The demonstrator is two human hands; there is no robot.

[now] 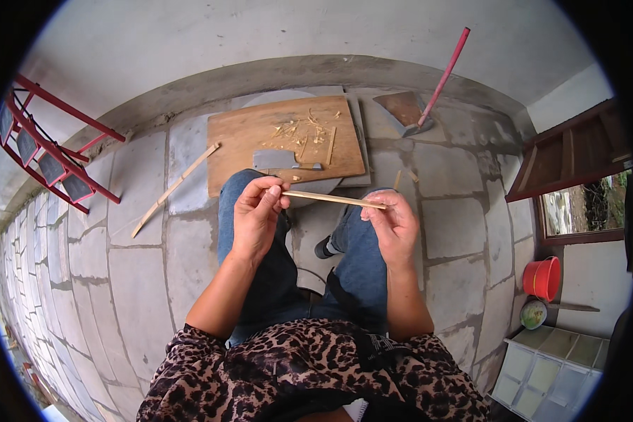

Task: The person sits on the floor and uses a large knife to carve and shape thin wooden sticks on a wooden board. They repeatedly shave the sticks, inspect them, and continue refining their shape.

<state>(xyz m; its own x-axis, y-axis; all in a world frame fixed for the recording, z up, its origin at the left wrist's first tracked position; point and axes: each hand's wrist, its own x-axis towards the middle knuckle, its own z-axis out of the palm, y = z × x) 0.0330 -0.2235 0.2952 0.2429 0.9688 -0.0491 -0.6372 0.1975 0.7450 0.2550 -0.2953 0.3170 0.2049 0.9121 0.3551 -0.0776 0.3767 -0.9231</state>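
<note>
A thin, pale strip of wood stretches level between my two hands above my knees. At its left end, the thumb and fingers of my left hand pinch it. My right hand grips the other end between thumb and fingers. Beyond my knees lies a brown wooden board, with a cleaver flat near its front edge. Yellowish shavings are scattered over the board, and a short wood strip rests on its right part.
Left of the board, a long wood strip lies on the paving. A metal dustpan with a red handle stands far right. Red metal ladder-like frame leans at far left. A red bucket and white drawers are at right.
</note>
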